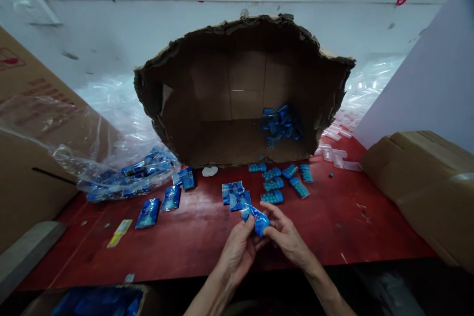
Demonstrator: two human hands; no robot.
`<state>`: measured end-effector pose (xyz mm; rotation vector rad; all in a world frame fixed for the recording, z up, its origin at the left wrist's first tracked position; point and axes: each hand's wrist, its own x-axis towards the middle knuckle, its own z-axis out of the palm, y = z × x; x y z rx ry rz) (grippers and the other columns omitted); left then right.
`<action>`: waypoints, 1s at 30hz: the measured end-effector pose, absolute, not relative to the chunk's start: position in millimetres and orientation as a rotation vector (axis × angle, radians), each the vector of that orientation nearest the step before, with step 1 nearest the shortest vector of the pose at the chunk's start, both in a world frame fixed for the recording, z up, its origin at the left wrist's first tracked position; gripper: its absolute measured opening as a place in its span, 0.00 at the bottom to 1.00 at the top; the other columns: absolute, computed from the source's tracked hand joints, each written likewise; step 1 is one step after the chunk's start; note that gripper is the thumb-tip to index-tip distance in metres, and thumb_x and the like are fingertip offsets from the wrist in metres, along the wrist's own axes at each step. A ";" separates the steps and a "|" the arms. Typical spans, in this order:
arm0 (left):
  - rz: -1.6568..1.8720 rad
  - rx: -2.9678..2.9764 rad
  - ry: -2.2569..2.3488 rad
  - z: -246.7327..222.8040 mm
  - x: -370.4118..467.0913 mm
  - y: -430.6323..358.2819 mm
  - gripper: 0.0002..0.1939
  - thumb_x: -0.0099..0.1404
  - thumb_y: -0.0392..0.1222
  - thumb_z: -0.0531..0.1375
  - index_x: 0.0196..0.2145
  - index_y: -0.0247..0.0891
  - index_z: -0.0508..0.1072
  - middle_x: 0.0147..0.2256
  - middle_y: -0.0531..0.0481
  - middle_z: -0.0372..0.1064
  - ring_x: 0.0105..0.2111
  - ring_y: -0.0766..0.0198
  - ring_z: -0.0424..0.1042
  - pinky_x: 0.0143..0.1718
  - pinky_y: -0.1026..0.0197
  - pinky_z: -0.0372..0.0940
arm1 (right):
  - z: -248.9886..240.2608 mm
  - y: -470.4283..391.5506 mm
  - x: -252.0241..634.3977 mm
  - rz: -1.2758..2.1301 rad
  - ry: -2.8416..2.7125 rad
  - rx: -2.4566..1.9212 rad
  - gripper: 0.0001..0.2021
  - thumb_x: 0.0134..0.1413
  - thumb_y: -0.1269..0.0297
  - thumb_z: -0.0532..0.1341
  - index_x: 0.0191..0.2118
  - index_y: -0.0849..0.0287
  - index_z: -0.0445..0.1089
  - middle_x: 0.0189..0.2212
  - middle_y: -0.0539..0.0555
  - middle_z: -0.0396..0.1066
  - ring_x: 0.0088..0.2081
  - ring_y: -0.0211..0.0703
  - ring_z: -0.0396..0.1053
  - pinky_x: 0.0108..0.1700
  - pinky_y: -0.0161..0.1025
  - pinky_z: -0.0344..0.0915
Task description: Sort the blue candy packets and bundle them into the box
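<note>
Near the front of the red table, my left hand and my right hand meet around a shiny blue packet, both closed on it. Just beyond it, two flat blue packets overlap. To their right lie several small clear containers of blue-green balls with blue tops. More blue packets are spread on the left of the table, beside a clear plastic bag with a heap of them.
A large cardboard box with a torn opening holds blue containers at its right. Clear plastic pieces lie behind right. Cardboard boxes flank the red table. A yellow-and-white slip lies left; a box of blue packets is below.
</note>
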<state>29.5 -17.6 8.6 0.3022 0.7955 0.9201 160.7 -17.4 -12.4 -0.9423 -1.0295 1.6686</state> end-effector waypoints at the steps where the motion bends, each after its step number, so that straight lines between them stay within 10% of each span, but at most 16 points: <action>1: 0.921 0.292 0.791 9.5 30.1 -18.4 0.11 0.56 0.41 0.57 0.36 0.34 0.69 0.35 0.44 0.72 0.33 0.60 0.71 0.36 0.59 0.65 | -13.0 -17.4 161.7 1.672 -1.023 -0.930 0.25 0.45 0.63 0.61 0.51 0.50 0.57 0.30 0.47 0.62 0.21 0.28 0.58 0.20 0.26 0.57; 6: 0.911 0.220 0.825 4.4 31.9 -19.6 0.07 0.55 0.39 0.58 0.33 0.35 0.69 0.31 0.48 0.73 0.30 0.62 0.72 0.34 0.59 0.66 | -11.6 -19.5 163.7 1.670 -1.120 -0.982 0.23 0.48 0.61 0.58 0.52 0.47 0.56 0.35 0.49 0.63 0.20 0.28 0.59 0.18 0.27 0.58; 11: 0.928 0.230 0.855 -0.4 32.9 -19.2 0.09 0.55 0.41 0.57 0.34 0.34 0.69 0.30 0.47 0.73 0.30 0.62 0.72 0.32 0.62 0.65 | -8.2 -24.5 159.0 1.245 -1.345 -1.128 0.20 0.48 0.65 0.57 0.49 0.50 0.62 0.42 0.52 0.64 0.40 0.41 0.64 0.40 0.36 0.63; 16: 0.883 0.203 0.878 2.7 29.8 -18.4 0.10 0.54 0.41 0.59 0.34 0.35 0.68 0.31 0.47 0.73 0.30 0.62 0.72 0.34 0.60 0.65 | -20.7 -20.4 160.6 1.604 -1.050 -1.042 0.21 0.48 0.62 0.58 0.50 0.52 0.58 0.29 0.47 0.65 0.17 0.27 0.55 0.16 0.27 0.57; 30: 0.846 0.302 1.030 -1.6 35.6 -15.0 0.14 0.53 0.47 0.58 0.32 0.32 0.69 0.23 0.49 0.72 0.22 0.65 0.71 0.25 0.65 0.65 | -21.0 -24.2 152.5 1.515 -0.997 -1.074 0.22 0.49 0.60 0.57 0.51 0.52 0.55 0.30 0.48 0.61 0.21 0.28 0.58 0.18 0.25 0.57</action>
